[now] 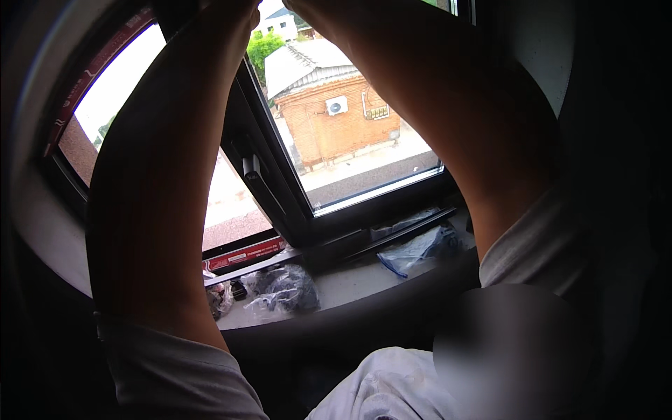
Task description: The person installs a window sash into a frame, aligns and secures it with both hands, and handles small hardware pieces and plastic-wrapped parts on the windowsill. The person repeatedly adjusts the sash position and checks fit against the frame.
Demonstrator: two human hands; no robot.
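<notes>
Both my arms are raised in front of a dark-framed window (262,133). Just a sliver of my left hand (250,12) shows at the top edge, near the upright bar of the frame. Of my right hand (297,5), only a small part shows close by, also cut off by the top edge. The fingers of both hands lie out of view, so what they hold or touch is hidden. Below them, a window handle (251,168) sits on the upright bar, apart from both hands.
On the sill (343,282) lie a clear plastic bag of dark pieces (283,287), a small black part (239,290) and a blue-edged plastic bag (420,250). Red printed tape (245,255) lines the left opening. Outside stands a brick building (329,129).
</notes>
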